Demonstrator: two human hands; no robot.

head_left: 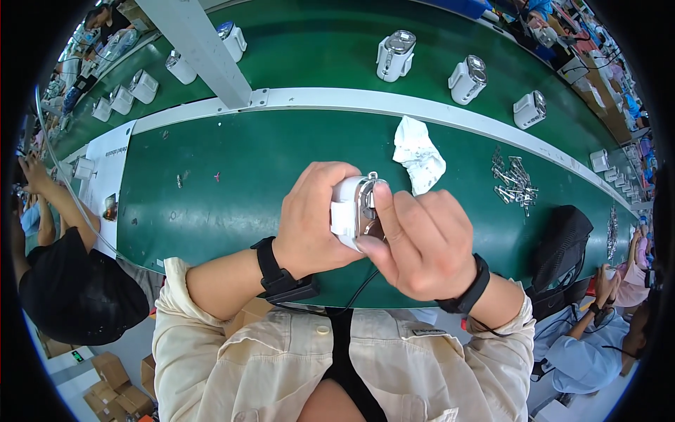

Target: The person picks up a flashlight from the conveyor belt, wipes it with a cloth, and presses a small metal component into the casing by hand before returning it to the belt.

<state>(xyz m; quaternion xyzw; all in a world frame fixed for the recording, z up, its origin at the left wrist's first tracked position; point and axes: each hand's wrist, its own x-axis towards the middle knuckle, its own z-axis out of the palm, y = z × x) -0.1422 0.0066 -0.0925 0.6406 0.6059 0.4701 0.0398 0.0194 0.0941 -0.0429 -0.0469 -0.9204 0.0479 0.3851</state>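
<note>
A small white appliance with a shiny chrome face [344, 219] is held up over the green bench in front of me. My left hand [307, 218] wraps round its white side, fingers behind it. On its chrome face my right hand [429, 243] presses with the index finger near the top and the thumb lower down. Whether a small part lies under those right fingertips is hidden. Beyond the right hand a crumpled white cloth [420, 153] lies on the bench.
A pile of small metal parts [515, 181] and a black bag [561, 246] lie to the right. Past the white rail [337, 97], similar appliances [396, 55] stand on a green belt. A slanted white post [204, 53] rises at left. Co-workers sit on both sides.
</note>
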